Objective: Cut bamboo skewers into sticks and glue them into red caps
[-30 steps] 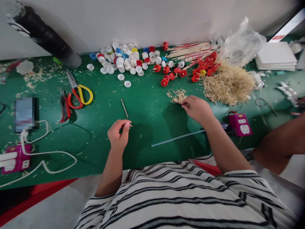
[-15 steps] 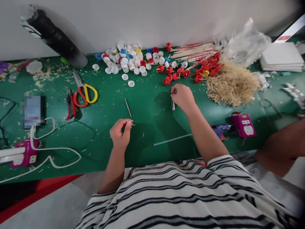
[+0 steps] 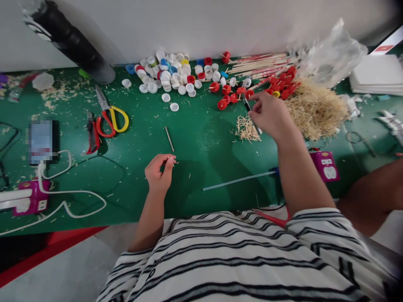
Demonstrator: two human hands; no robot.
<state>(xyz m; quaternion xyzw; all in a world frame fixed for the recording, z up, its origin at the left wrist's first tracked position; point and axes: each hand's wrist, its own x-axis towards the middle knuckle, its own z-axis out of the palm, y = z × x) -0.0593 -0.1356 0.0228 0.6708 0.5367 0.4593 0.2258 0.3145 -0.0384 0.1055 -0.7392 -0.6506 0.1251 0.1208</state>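
Observation:
My right hand is at a slim dark tool with a pale end, its fingers touching the tool's side over a small pile of wood slivers. Whether the fingers grip it firmly is hard to see. My left hand rests over the green table, thumb and index finger pinched on a tiny pale sliver. Just above it lies a metal rod. Red caps with sticks lie behind the tool.
Bottle caps, bamboo sticks and a heap of shavings line the back. Scissors, red pliers, a phone and a black bottle stand left. A glue stick lies in front; another person's arm is right.
My right hand has moved right with the dark tool, which now slants, and the small sliver pile shows. My left hand has stayed in place. The view has shifted slightly.

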